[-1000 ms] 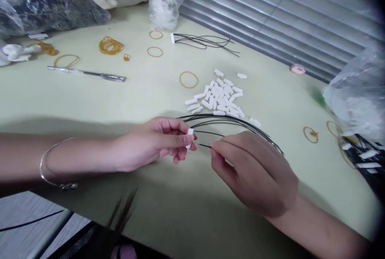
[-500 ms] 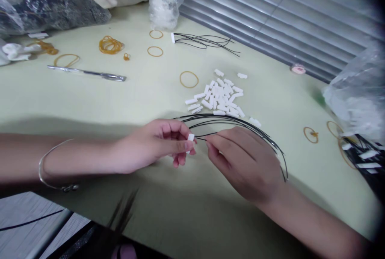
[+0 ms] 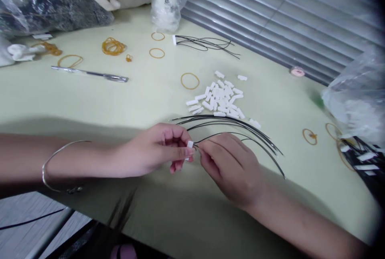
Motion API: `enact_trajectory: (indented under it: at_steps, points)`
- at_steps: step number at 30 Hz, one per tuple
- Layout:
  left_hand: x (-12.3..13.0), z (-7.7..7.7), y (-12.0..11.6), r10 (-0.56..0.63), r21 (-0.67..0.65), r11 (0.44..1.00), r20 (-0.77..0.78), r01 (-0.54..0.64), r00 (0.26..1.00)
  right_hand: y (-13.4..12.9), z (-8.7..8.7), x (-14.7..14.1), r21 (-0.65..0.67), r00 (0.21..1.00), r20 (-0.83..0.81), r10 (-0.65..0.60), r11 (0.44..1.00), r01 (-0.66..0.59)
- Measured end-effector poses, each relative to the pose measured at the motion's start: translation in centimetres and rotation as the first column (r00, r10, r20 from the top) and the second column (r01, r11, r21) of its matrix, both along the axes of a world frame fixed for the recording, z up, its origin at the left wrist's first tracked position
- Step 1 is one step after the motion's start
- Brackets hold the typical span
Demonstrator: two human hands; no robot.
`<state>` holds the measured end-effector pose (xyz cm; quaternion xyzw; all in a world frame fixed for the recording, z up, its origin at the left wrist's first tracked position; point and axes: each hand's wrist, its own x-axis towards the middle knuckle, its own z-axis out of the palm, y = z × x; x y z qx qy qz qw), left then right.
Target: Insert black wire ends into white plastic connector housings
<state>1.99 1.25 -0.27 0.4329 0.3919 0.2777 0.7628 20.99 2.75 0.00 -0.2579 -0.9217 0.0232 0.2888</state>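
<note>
My left hand pinches a small white connector between thumb and fingers. Close on its right, my right hand is closed on a thin black wire, its fingertips almost at the connector. Whether the wire's end is inside the connector cannot be made out. Several black wires lie in a curved bundle just beyond my hands. Behind them is a pile of white connectors.
Farther back lies a white connector with black wires. A pen, rubber bands and a plastic-wrapped cup are at the left and back. At the right are a plastic bag and more wired connectors.
My right hand has moved left, up to the connector in my left hand. The wire it holds now arches apart from the bundle. The view has shifted slightly.
</note>
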Motion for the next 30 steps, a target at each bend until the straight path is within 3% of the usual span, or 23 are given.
enact_trajectory:
  at_steps: [8, 11, 14, 16, 18, 20, 21, 24, 30]
  points:
    - [-0.1, 0.0, 0.1, -0.046, 0.043, 0.998, -0.038, 0.048, 0.998, -0.2, -0.6, -0.6, -0.172, 0.992, -0.108, -0.057, 0.984, 0.038]
    - [-0.1, 0.2, 0.0, -0.054, 0.059, 0.997, -0.076, 0.058, 0.996, 0.2, 0.5, 0.1, -0.243, 0.999, -0.031, -0.028, 0.970, 0.019]
    - [0.1, 0.4, -0.3, -0.102, 0.115, 0.986, -0.177, 0.124, 0.979, 1.4, 1.9, 1.1, -0.441, 0.998, 0.051, 0.034, 0.897, -0.008]
    - [0.3, 0.4, -0.6, -0.153, 0.255, 0.939, -0.295, 0.232, 0.943, 2.6, 2.0, 1.4, -0.469, 0.998, 0.009, -0.061, 0.881, 0.058]
    - [0.3, 0.3, -0.9, -0.167, 0.440, 0.830, -0.389, 0.342, 0.906, 3.9, 1.0, 1.1, -0.396, 0.988, -0.024, -0.156, 0.908, 0.134]
    - [0.3, 0.3, -1.1, -0.153, 0.547, 0.739, -0.432, 0.393, 0.889, 4.8, -0.5, 0.5, -0.338, 0.993, 0.033, -0.116, 0.933, 0.120]
    - [0.3, 0.2, -1.1, -0.146, 0.555, 0.733, -0.435, 0.392, 0.889, 5.1, -1.2, 0.2, -0.336, 0.994, 0.073, -0.083, 0.936, 0.103]
    - [0.2, 0.4, -1.0, -0.145, 0.462, 0.813, -0.428, 0.354, 0.892, 5.4, -2.3, -0.1, -0.325, 0.989, 0.140, -0.041, 0.942, 0.085]
    - [0.1, 0.7, -0.3, -0.204, 0.160, 0.957, -0.221, 0.242, 0.954, 4.7, -1.3, 0.4, -0.349, 0.997, 0.019, -0.069, 0.934, 0.071]
